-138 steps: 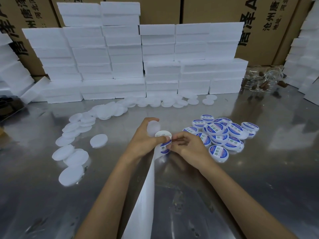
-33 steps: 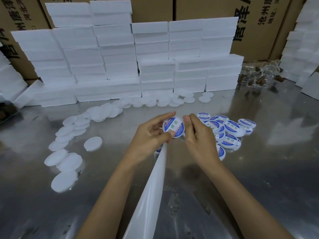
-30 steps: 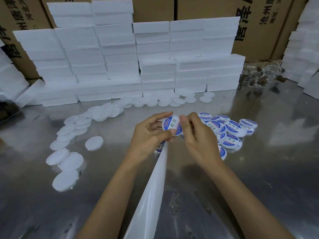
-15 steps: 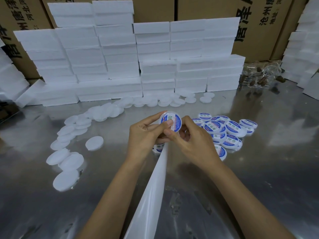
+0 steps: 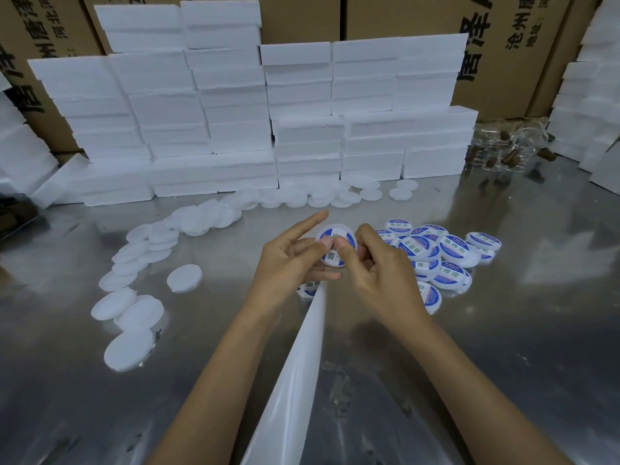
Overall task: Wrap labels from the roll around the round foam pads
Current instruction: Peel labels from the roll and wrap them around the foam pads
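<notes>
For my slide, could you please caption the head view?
Both hands, left and right, press a blue label onto a round foam pad above a steel table.

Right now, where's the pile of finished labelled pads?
The labelled pads lie on the metal table, just right of the right hand.

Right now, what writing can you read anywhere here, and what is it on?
"沧州唐" and "地址": printed on the cardboard box at the back right.
"唐泽": large characters on the same box.
"助焊膏": probably, on the label of the held pad; its small print is unreadable.
Labelled pads: same label.
</notes>
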Available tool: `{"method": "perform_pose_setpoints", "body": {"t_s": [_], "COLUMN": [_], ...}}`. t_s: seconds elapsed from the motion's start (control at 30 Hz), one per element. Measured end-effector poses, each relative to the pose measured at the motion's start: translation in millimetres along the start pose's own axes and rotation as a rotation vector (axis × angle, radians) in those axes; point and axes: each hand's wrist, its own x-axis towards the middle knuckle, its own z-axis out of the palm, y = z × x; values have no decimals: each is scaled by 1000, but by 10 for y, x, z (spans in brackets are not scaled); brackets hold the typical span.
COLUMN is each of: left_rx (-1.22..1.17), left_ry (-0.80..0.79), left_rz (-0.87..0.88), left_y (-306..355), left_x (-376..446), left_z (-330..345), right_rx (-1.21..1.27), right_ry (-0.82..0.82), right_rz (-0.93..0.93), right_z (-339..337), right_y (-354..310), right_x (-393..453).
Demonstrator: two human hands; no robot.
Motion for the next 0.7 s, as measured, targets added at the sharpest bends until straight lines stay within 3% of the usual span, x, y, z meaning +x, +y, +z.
{"method": "perform_pose_setpoints", "body": {"t_s": [0.1,0.23,0.47,0.57,0.7], "left_rx": [-15,-26,-36,-3,5], "left_ry": [-43,39,184,248,312], "left_rz": [11,36,63,76,85], "left_y": [8,-5,-30,-22,6], "left_x": [2,-6,-11,13,55], "left_z": [-21,20,40,33,-70], "right_rx": [13,23,132,48,-271], "right_ry": [5,18,-140,-100,37], "right_rz": [5,22,118,203,419], "right_z": [12,-36,-18,-75,-321], "right_y": [-2,36,83,141,364], "right_x": [-4,28,46,89,191]}}
